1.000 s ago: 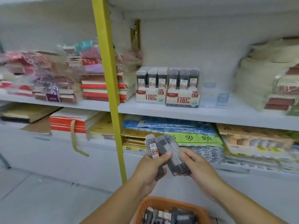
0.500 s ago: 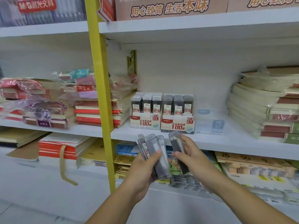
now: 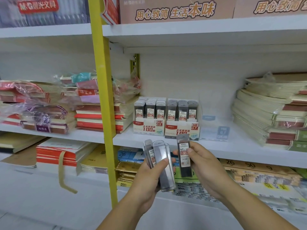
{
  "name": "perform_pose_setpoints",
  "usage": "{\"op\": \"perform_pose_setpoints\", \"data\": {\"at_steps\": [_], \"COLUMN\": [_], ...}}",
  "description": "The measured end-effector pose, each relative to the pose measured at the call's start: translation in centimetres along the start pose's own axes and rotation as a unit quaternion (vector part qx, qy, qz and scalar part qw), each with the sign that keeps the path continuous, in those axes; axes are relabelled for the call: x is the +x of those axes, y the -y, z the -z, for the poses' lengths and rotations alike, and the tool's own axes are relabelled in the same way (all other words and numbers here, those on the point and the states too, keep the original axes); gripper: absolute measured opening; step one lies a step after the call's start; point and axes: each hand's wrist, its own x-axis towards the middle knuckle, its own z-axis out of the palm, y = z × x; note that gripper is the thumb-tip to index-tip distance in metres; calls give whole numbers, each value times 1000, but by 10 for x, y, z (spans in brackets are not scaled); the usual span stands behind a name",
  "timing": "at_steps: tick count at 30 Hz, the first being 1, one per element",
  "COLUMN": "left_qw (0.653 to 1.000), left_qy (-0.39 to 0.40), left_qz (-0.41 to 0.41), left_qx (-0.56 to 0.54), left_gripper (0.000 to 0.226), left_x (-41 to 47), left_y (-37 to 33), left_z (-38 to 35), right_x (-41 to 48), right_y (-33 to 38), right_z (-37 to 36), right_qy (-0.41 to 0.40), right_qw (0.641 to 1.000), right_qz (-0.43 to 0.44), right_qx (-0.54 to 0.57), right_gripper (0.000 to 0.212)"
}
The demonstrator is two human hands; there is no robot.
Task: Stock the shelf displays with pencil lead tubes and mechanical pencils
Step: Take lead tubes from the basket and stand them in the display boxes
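Gripping clear-capped lead tubes [image 3: 159, 151], left hand [image 3: 148, 185]; right hand [image 3: 205, 170] pinches one dark tube [image 3: 184, 170], label apparently 0.7.

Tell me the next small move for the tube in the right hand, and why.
Probably the right hand should lift its tube forward to the HB 0.7 display box and slot it in: the label reads 0.7, and that box stands on the shelf just above. The left hand holds the other tubes.
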Motion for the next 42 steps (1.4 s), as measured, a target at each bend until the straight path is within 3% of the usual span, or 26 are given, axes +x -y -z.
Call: {"op": "perform_pose_setpoints", "data": {"at_steps": [4,7,11,15,18,25,33,39,42], "left_qw": [1000,1000,1000,998,993,996,997,997,997], "left_qy": [-1,-7,7,16,23,-9,12,1,3], "left_qz": [1,5,-9,-20,-37,-64,-73,-74,-76], "left_qx": [-2,-8,-21,-50,-111,-68,-27,5,11], "left_gripper": [30,25,26,8,24,19,27,42,47], "left_x": [0,2,11,26,38,55,64,66,65], "left_y": [-3,-8,-29,-47,-50,-43,-41,-43,-42], "left_z": [-2,-1,0,-2,-2,-2,-2,-1,-4], "right_x": [1,1,14,48,79,123,137,143,144], "right_y": [1,5,45,106,128,119,132,115,111], "right_z": [1,4,21,45,56,68,73,67,67], "right_qy": [-3,-34,-69,-125,-141,-109,-133,-54,-89], "right_qw": [1000,996,981,943,913,840,818,811,750], "right_qz": [5,36,132,248,285,255,257,179,168], "right_qx": [-9,-80,-126,-182,-254,-466,-498,-555,-634], "right_gripper": [25,22,50,55,52,29,23,20,5]}}
